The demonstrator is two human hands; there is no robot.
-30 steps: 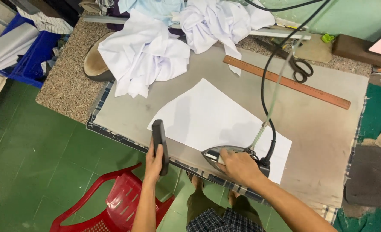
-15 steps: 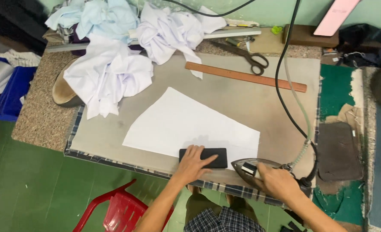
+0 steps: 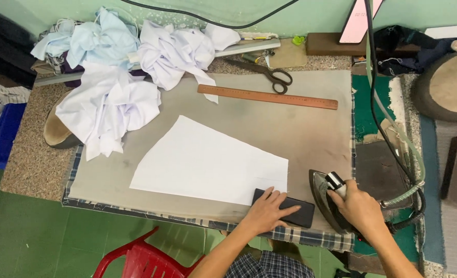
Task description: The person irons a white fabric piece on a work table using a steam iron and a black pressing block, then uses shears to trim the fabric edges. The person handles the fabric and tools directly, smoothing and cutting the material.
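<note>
Left hand: the left hand (image 3: 267,212) lies flat, fingers spread, on a black rectangular block (image 3: 285,207) at the near corner of the white cut fabric piece (image 3: 208,162).
Right hand: the right hand (image 3: 360,206) is clamped around the handle of the grey steam iron (image 3: 327,202), just beside the block.
Surface: grey padded ironing board (image 3: 290,128).

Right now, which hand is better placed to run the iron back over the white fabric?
Probably the right hand: it already grips the iron, just off the white fabric. The left hand lies flat on the black block.
</note>
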